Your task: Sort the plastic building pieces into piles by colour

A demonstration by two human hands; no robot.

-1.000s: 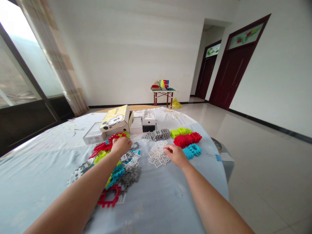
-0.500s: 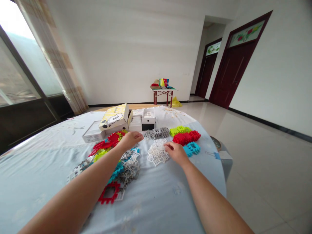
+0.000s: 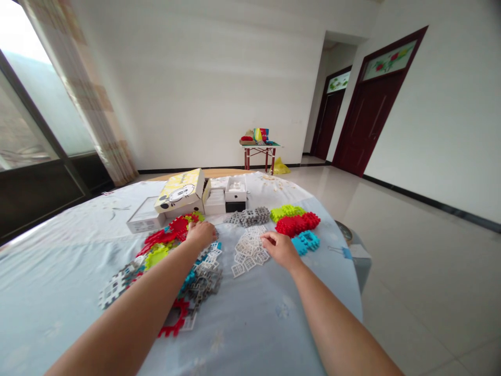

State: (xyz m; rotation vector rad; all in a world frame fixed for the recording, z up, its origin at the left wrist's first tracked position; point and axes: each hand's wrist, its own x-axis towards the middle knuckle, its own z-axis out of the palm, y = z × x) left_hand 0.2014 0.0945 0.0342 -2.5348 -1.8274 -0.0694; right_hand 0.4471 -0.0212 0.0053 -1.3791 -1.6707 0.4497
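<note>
My left hand (image 3: 201, 234) reaches palm-down over the mixed pile of plastic building pieces, near the red pieces (image 3: 179, 227). Its fingers are apart, with the tips partly hidden. Lime-green pieces (image 3: 158, 255), grey pieces (image 3: 207, 284) and white lattice pieces (image 3: 211, 256) lie in the same pile. My right hand (image 3: 279, 246) rests at the right edge of a heap of white window-like lattice pieces (image 3: 248, 248). Its thumb and fingers are pinched together; whatever they hold is too small to make out.
Behind the right hand lie grey (image 3: 252, 215), lime-green (image 3: 287, 211), red (image 3: 298, 224) and blue interlocking pieces (image 3: 306, 242) in separate groups. A yellow cartoon box (image 3: 182, 190) and white boxes (image 3: 236, 194) stand farther back. The round table's cloth (image 3: 270, 324) curves off at right.
My left hand has moved left and down from the space between the piles onto the mixed pile. The white heap has spread toward me. My right hand stays beside it, slightly shifted.
</note>
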